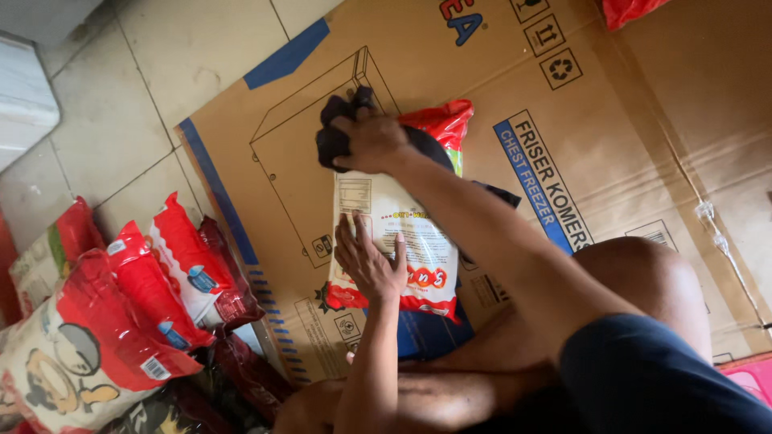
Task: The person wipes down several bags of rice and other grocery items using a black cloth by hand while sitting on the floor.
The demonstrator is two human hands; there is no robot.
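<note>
snack packet, white with red ends, is laid flat on a flattened brown cardboard box spread over the tiled floor. a dark cloth is clenched in the grip of the right hand, and it is pressed against the packet's upper end. the left hand is laid open, fingers spread, flat on the packet's lower left part, nothing being grasped by it. the packet is thus pinned between both hands, lengthwise away from the person. bare knees are seen at the lower right, just beside the packet. a heap of red and white snack bags is piled to the left, at the cardboard's edge, apart from the hands.
</note>
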